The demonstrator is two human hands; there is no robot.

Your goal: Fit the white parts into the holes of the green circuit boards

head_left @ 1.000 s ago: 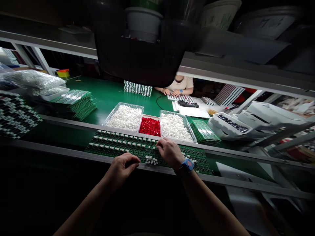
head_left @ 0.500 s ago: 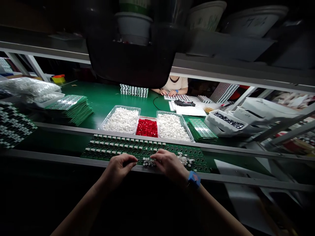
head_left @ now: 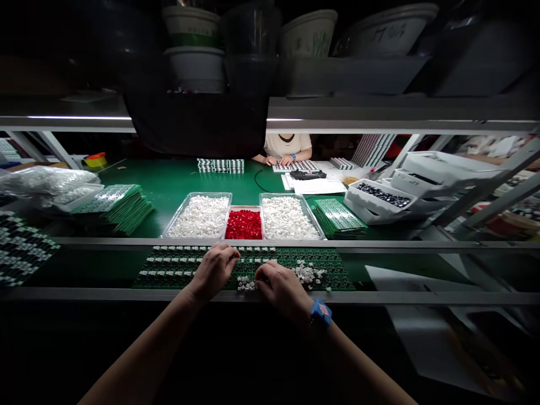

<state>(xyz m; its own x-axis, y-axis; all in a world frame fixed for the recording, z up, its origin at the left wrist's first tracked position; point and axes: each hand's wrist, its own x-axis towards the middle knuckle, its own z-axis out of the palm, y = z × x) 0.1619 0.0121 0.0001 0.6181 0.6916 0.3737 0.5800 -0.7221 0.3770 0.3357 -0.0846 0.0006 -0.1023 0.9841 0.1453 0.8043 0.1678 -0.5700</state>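
Head view, both hands working on a green circuit-board panel (head_left: 244, 270):
- left hand (head_left: 213, 273) is resting on the panel, fingers (head_left: 230, 254) curling down; can't tell if they're gripping anything
- right hand (head_left: 282, 291), wearing a blue wristwatch (head_left: 321, 313), is sitting near the panel's front edge, fingers (head_left: 264, 284) curling beside a small pile of white components (head_left: 246, 284); grip unclear
- more loose white components (head_left: 306, 274) are lying on the panel, just right of that hand
- panel is lying on the green worktop (head_left: 177, 185)
- clear trays of white parts (head_left: 198, 216) and a tray of red parts (head_left: 243, 225) are sitting just behind the panel
- co-worker (head_left: 287, 146) is handling a board across the worktop
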